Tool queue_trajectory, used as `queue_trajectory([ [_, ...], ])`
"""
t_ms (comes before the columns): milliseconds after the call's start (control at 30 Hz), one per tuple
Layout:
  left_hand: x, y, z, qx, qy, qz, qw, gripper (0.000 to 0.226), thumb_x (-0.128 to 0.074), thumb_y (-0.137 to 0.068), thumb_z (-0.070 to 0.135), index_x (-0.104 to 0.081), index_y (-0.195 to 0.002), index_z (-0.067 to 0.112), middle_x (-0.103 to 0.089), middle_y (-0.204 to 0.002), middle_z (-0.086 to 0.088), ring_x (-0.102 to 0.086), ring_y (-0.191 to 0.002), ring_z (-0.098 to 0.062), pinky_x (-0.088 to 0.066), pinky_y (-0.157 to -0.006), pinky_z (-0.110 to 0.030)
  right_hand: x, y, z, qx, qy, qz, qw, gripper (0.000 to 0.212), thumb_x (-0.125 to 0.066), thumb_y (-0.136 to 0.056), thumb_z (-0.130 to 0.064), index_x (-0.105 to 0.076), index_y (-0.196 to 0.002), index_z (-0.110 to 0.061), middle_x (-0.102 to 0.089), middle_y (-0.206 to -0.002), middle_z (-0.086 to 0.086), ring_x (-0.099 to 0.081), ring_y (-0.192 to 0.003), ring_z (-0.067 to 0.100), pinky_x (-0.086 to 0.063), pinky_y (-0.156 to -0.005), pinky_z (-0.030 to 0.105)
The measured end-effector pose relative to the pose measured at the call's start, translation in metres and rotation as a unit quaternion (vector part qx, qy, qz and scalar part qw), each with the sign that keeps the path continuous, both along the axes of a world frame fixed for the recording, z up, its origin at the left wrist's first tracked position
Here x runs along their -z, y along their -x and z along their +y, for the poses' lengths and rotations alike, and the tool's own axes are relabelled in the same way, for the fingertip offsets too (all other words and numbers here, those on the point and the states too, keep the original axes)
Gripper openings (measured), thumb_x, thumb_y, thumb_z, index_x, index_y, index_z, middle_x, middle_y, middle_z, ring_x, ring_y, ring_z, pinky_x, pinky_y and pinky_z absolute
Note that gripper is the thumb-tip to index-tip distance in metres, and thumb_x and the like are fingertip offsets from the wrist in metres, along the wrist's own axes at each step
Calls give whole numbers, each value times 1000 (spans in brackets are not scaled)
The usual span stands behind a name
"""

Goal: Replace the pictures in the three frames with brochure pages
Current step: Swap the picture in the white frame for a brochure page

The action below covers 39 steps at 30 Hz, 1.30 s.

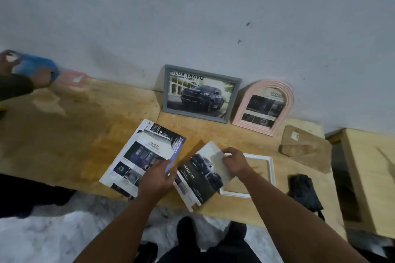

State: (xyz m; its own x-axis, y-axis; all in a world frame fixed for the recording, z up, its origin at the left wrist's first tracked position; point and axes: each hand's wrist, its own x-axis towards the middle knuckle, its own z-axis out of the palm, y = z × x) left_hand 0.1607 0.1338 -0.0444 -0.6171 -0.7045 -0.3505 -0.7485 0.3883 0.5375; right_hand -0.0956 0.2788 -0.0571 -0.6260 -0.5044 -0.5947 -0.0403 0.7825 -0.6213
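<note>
Wooden worktop [85, 134], pale plywood with darker stains, set against a grey wall. Far centre: grey frame [201, 94], rectangular, leaning on the wall, already holding a glossy truck page. Just right of it: pink frame [264, 107], arch-shaped with ribbed moulding, also filled with a printed page. Near right, flat on the worktop: white frame [271, 168], rectangular, smooth, with bare wood showing through its opening; judged the one frame yet to fill. Brochure [136, 160], glossy paper, lies open at near centre. Left hand [157, 179] rests on its right edge, thumb and fingers pinched on the purple margin. Right hand [235, 163] has its fingers curled on the far corner of a loose page [203, 175], a dark sheet showing trucks, partly overlapping the white frame. Step in hand, as judged: separating or selecting a page for the third frame. Next move likely calls for lining the thin, bendy sheet up with the opening, then fitting the backing. Brown backing board [307, 149], stiff, with a folded stand, lies far right of the white frame. Black object [304, 192] at near right, kind not discernible.
</note>
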Motion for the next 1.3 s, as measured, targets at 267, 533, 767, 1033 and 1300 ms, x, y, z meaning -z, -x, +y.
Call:
queue_trajectory([
  [267,-7,103,53,-104,-332,43,937,59,-57,-84,80,-69,-115,32,-74,-119,-1,-72,-101,-20,-59,-94,-47,-14,56,97,254,75,-41,963,16,-59,-88,1,-67,-89,-12,-68,-90,14,-62,-78,29,-55,-64,39],
  [533,-3,151,114,5,-234,-47,971,60,-58,-102,48,-50,-151,15,-56,-151,-4,-56,-135,-26,-43,-99,-30,26,91,176,282,17,-31,959,14,-58,-91,-4,-64,-98,-14,-71,-99,19,-69,-88,36,-60,-76,56],
  [767,89,139,115,-5,-178,-72,981,84,-45,-77,79,-58,-142,27,-67,-136,6,-64,-122,-17,-52,-104,-41,37,94,187,204,-5,-23,979,10,-57,-94,-6,-59,-103,-8,-68,-94,13,-65,-84,30,-54,-70,39],
  [1033,12,162,140,39,-140,-83,986,52,-64,-94,45,-62,-138,18,-66,-130,0,-63,-120,-22,-44,-87,-27,36,92,182,-39,-94,121,987,28,-54,-99,-28,-57,-120,-9,-60,-114,15,-63,-95,35,-47,-73,34],
  [1300,15,167,140,59,-96,-89,990,34,-63,-97,37,-64,-129,28,-71,-114,5,-65,-94,-11,-53,-78,-30,11,122,180,-75,-95,147,982,41,-52,-98,-40,-52,-134,-20,-55,-124,12,-66,-99,36,-55,-81,40],
])
